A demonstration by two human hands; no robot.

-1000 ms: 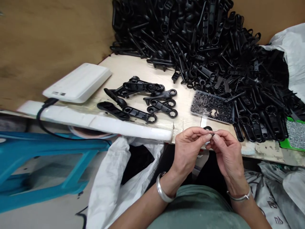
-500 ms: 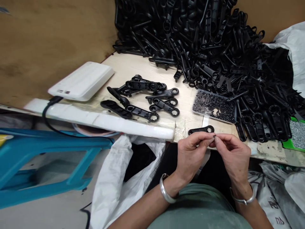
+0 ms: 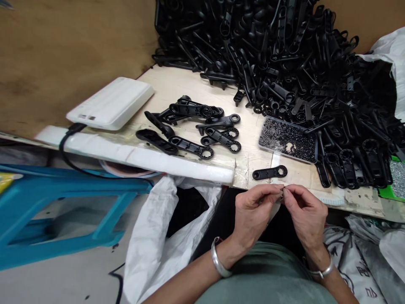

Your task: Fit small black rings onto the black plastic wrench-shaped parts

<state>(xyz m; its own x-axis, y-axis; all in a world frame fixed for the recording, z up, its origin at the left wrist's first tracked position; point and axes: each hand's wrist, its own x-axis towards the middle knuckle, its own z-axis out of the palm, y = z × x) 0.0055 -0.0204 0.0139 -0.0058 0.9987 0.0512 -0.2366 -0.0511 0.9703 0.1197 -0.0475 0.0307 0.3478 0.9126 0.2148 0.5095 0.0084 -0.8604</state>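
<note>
My left hand [image 3: 255,213] and my right hand [image 3: 305,213] meet fingertip to fingertip just in front of the table edge, both pinched closed. Between them is a tiny dark piece [image 3: 282,191], too small to name and partly covered by the fingers. Just beyond the fingertips, a black plastic handle with a ringed end [image 3: 269,172] lies flat on the table. Behind it to the right stands a clear plastic box [image 3: 287,139] full of small dark parts. Several more black handles [image 3: 191,147] lie loosely grouped to the left of the box.
A large heap of black plastic parts [image 3: 268,50] covers the back and right. At left are a white power bank [image 3: 110,103] with a black cable, a white foam strip [image 3: 136,158] and a blue stool [image 3: 72,211]. A green tray [image 3: 392,192] sits far right; a white sack [image 3: 152,240] hangs below.
My hands have drawn slightly back toward my body, still pinched together, so the handle beyond them now shows in full. The whole view has shifted slightly.
</note>
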